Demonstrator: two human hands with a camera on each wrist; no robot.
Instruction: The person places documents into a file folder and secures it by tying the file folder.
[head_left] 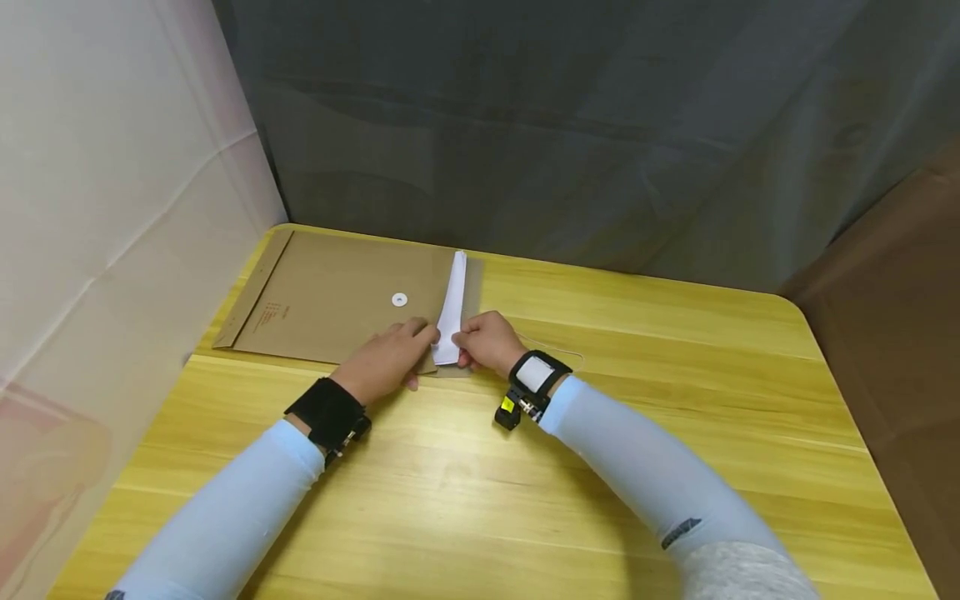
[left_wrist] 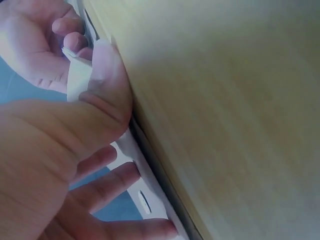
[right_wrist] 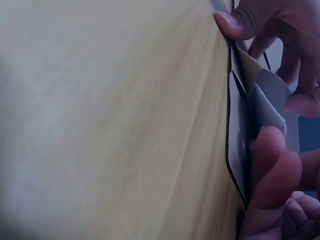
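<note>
Here both forearms, in pale blue sleeves, reach forward over the yellow wooden table (head_left: 675,400) and meet at the near right corner of a brown envelope (head_left: 330,296) lying flat at the table's far left. The left hand (head_left: 386,358) rests palm down on the envelope, its thumb pressed against the near end of a white paper (head_left: 452,308) that stands curled at the envelope's open right edge. The right hand (head_left: 487,337), fingers curled, pinches the same end of the paper from the other side, so the two hands are close together, nearly touching. A white button (head_left: 400,299) sits on the envelope, just left of the paper. A thin string (head_left: 558,350) trails on the table past the right wrist.
</note>
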